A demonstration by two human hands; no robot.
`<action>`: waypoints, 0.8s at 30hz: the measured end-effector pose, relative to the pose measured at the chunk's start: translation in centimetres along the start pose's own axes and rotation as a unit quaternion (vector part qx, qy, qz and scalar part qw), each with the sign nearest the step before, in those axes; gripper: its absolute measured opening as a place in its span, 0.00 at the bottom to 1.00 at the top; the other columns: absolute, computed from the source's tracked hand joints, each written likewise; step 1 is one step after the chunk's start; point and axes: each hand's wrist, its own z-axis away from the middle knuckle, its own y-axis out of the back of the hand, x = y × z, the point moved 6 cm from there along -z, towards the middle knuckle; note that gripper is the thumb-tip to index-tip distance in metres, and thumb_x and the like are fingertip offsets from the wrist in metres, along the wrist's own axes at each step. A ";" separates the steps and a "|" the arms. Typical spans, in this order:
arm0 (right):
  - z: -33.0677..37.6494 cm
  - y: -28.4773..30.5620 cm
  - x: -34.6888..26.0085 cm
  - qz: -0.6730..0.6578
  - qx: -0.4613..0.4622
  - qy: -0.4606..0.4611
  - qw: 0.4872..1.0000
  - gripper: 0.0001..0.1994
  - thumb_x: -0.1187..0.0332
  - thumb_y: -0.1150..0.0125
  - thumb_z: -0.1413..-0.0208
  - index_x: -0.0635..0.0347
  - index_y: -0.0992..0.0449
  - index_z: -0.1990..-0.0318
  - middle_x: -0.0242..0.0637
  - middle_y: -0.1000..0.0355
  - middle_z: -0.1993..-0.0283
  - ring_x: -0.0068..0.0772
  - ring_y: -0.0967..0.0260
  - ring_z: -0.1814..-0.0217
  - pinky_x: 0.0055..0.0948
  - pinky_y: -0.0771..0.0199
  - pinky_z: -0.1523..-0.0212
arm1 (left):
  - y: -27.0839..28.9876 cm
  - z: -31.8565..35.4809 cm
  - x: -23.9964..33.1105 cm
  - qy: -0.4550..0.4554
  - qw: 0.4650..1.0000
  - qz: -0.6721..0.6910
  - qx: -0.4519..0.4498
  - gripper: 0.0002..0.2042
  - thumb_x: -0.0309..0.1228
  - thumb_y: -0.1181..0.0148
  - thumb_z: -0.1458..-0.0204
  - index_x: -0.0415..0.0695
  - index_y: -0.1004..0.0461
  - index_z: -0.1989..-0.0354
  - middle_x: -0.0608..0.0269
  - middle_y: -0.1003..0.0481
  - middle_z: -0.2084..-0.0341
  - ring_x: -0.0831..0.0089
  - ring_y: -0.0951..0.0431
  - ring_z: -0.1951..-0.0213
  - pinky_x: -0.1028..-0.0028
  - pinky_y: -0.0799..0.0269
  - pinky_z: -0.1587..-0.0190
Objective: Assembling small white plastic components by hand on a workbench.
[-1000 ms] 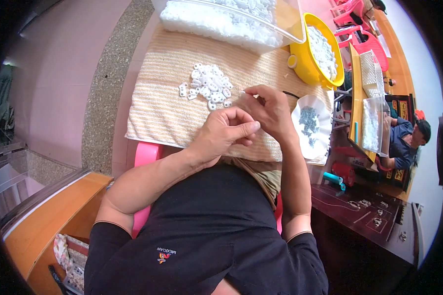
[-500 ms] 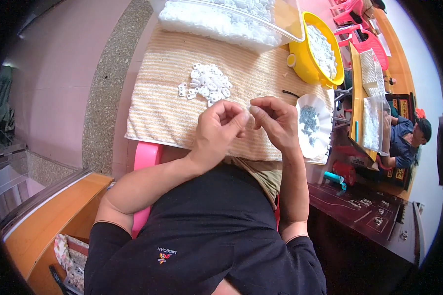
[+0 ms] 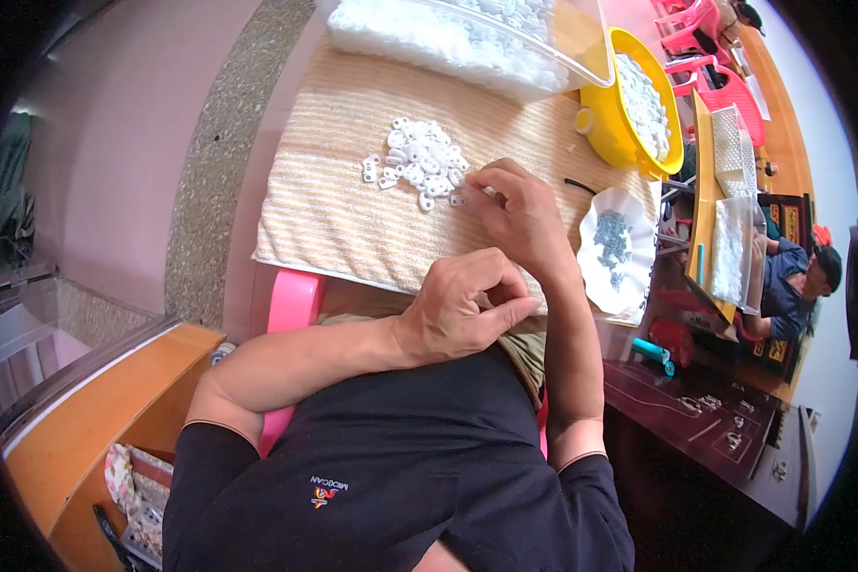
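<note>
A loose pile of small white plastic pieces with holes (image 3: 421, 157) lies on a striped beige towel (image 3: 338, 224). My right hand (image 3: 524, 219) reaches to the pile's right edge, its thumb and forefinger bent together beside a white piece; what they grip is too small to make out. Nearer my body, at the towel's front edge, my left hand (image 3: 462, 310) is curled, thumb toward the forefinger. Its fingertips are mostly hidden, and so is anything in them. To the right of my right hand stands a white fluted dish (image 3: 596, 257) with small dark bits (image 3: 615, 238) in it.
A clear bin (image 3: 448, 57) full of white pieces stands at the back. Beside it is a yellow basin (image 3: 601, 105) of similar pieces. A short black strip (image 3: 580, 186) lies near the dish. Rightward, another person (image 3: 796, 276) sits at a wooden table.
My hands were together above the towel, fingertips meeting at a tiny whitish thing. They have parted: the right is now at the pile's edge, the left drawn back toward my body.
</note>
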 end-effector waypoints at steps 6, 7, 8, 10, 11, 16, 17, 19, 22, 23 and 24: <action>-0.5 -0.4 -0.7 0.027 -0.007 -0.013 1.000 0.07 0.71 0.37 0.49 0.63 0.21 0.63 0.42 0.25 0.65 0.43 0.26 0.67 0.33 0.28 0.68 | 0.2 -0.1 -0.1 0.039 0.999 0.014 0.002 0.06 0.25 0.33 0.53 0.40 0.27 0.73 0.61 0.26 0.79 0.75 0.24 0.77 0.75 0.30 0.76; -0.4 -0.4 -0.8 0.026 -0.008 -0.011 1.000 0.07 0.71 0.37 0.49 0.63 0.21 0.63 0.42 0.25 0.65 0.43 0.26 0.67 0.33 0.28 0.68 | 0.4 -0.1 -0.1 0.039 0.999 0.013 0.004 0.06 0.25 0.33 0.53 0.40 0.27 0.73 0.61 0.26 0.79 0.75 0.24 0.77 0.75 0.30 0.76; -0.3 -0.4 -0.8 0.028 -0.007 -0.018 0.999 0.07 0.72 0.37 0.49 0.63 0.21 0.63 0.42 0.25 0.65 0.44 0.26 0.67 0.33 0.28 0.67 | 0.5 -0.2 -0.1 0.043 0.999 0.012 0.003 0.06 0.25 0.34 0.52 0.40 0.27 0.73 0.62 0.26 0.79 0.76 0.24 0.76 0.75 0.29 0.76; 0.1 -0.4 -0.6 0.031 -0.006 -0.026 0.999 0.07 0.72 0.37 0.50 0.62 0.21 0.64 0.42 0.25 0.65 0.44 0.26 0.66 0.34 0.27 0.67 | 0.5 -0.2 -0.2 0.048 0.999 0.012 0.000 0.06 0.25 0.34 0.52 0.39 0.27 0.73 0.62 0.25 0.78 0.76 0.24 0.75 0.76 0.29 0.76; 0.3 -0.4 -0.4 0.048 -0.001 -0.026 0.999 0.06 0.73 0.38 0.50 0.61 0.21 0.64 0.41 0.25 0.64 0.45 0.26 0.66 0.35 0.27 0.66 | 0.4 -0.2 -0.4 0.058 0.998 0.020 0.001 0.07 0.26 0.34 0.52 0.40 0.27 0.73 0.64 0.25 0.78 0.78 0.25 0.75 0.77 0.30 0.74; 0.8 -0.4 0.1 0.074 -0.030 -0.040 0.996 0.08 0.69 0.43 0.47 0.54 0.21 0.61 0.39 0.27 0.61 0.48 0.27 0.62 0.40 0.27 0.61 | 0.2 0.0 -1.0 0.144 0.987 0.068 -0.002 0.08 0.28 0.33 0.50 0.41 0.27 0.71 0.69 0.26 0.78 0.85 0.29 0.76 0.82 0.34 0.73; 0.9 -0.5 0.3 0.087 -0.042 -0.034 0.995 0.08 0.69 0.43 0.47 0.54 0.22 0.61 0.39 0.27 0.60 0.48 0.27 0.62 0.40 0.27 0.61 | 0.2 0.0 -1.1 0.150 0.986 0.073 0.006 0.07 0.28 0.34 0.49 0.41 0.27 0.71 0.71 0.27 0.79 0.87 0.30 0.76 0.83 0.35 0.74; 1.1 -0.6 0.7 0.104 -0.053 -0.032 0.993 0.08 0.68 0.43 0.47 0.54 0.22 0.60 0.39 0.27 0.60 0.48 0.27 0.62 0.40 0.27 0.61 | 0.2 0.0 -1.3 0.155 0.985 0.081 0.010 0.07 0.28 0.34 0.49 0.42 0.27 0.71 0.73 0.28 0.79 0.89 0.32 0.76 0.85 0.36 0.74; 1.6 -0.5 0.6 0.128 -0.071 -0.010 0.989 0.07 0.67 0.40 0.50 0.55 0.24 0.62 0.39 0.28 0.62 0.46 0.28 0.62 0.39 0.28 0.64 | 0.5 -0.2 -1.8 0.167 0.981 0.095 0.023 0.05 0.26 0.36 0.47 0.42 0.27 0.71 0.76 0.30 0.79 0.90 0.33 0.76 0.86 0.38 0.74; 1.6 -0.5 0.5 0.124 -0.080 -0.011 0.989 0.08 0.68 0.41 0.50 0.56 0.25 0.62 0.40 0.29 0.62 0.47 0.28 0.61 0.39 0.28 0.64 | 0.7 -0.3 -2.1 0.167 0.980 0.102 0.039 0.06 0.26 0.36 0.47 0.42 0.27 0.71 0.75 0.30 0.80 0.89 0.33 0.77 0.85 0.37 0.74; 1.6 -0.5 0.4 0.121 -0.088 -0.013 0.989 0.08 0.68 0.41 0.50 0.57 0.26 0.62 0.40 0.29 0.61 0.47 0.28 0.60 0.39 0.29 0.63 | 0.9 -0.3 -2.7 0.166 0.978 0.109 0.054 0.06 0.26 0.36 0.47 0.41 0.28 0.71 0.73 0.29 0.81 0.88 0.32 0.77 0.84 0.36 0.75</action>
